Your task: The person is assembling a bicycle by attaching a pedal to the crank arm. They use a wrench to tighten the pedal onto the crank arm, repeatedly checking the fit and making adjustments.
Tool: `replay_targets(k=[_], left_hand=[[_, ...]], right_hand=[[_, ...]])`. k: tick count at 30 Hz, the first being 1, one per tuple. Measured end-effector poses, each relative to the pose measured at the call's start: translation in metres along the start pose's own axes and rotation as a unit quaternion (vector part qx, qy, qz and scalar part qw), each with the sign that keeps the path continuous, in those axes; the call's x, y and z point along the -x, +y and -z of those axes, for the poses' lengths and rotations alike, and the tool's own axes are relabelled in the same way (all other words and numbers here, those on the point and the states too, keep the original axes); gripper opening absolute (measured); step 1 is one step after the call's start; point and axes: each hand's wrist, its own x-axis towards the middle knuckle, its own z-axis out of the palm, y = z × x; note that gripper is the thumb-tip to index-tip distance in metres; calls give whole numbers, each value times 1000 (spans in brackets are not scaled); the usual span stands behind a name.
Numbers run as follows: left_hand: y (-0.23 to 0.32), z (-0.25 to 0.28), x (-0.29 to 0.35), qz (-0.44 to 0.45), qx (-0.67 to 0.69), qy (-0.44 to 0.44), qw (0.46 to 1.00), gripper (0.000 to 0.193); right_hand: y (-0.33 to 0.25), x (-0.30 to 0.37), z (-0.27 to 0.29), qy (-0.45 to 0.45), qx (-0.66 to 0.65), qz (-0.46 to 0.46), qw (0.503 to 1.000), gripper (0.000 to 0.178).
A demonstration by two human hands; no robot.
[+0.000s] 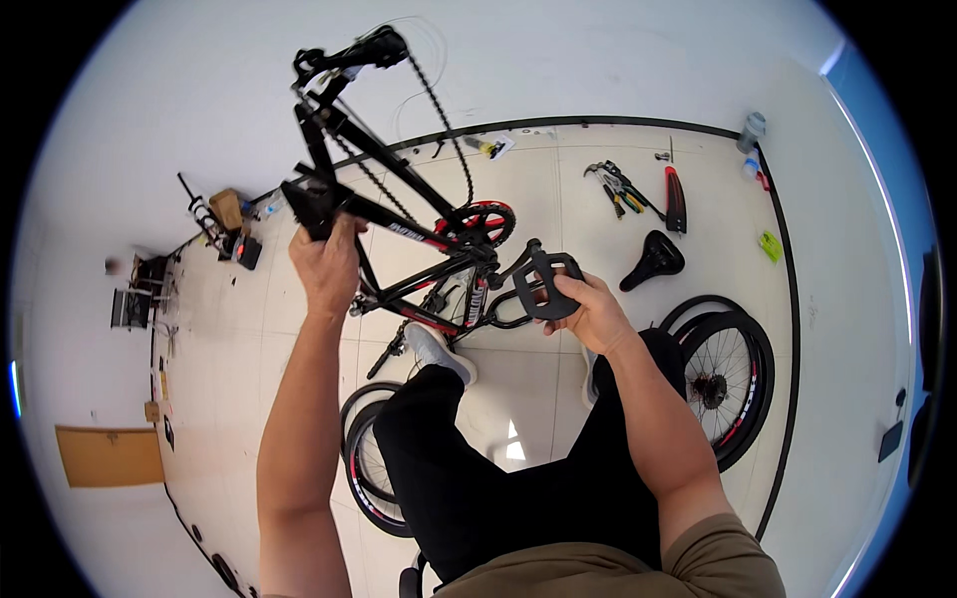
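A black bicycle frame (384,215) is held up in front of me, tilted, with its rear end raised toward the far side. My left hand (327,261) is closed around a frame tube at the left. Near the bottom bracket sits a red and black chainring (484,225), and a slack chain (439,110) runs from it up to the rear derailleur (381,48). My right hand (595,311) grips a black pedal (550,286), which stands at the end of the crank arm (516,261). The fingers behind the pedal are partly hidden.
Right of the frame lie a black saddle (653,260), a red and black mudguard (675,197) and several hand tools (620,189). Wheels rest on the floor at right (733,384) and by my left leg (371,468). A handlebar (389,351) lies near my left shoe (439,353).
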Motion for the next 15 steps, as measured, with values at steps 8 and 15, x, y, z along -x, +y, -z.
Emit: replay_targets(k=[8,15], left_hand=[[2,-17,1,13,25,93,995,27],[2,-18,-1,25,30,99,994,27]], right_hand=[[16,-5,-7,-27,11,0,1000,42],[24,-12,-8,-40,-6,-27,999,42]])
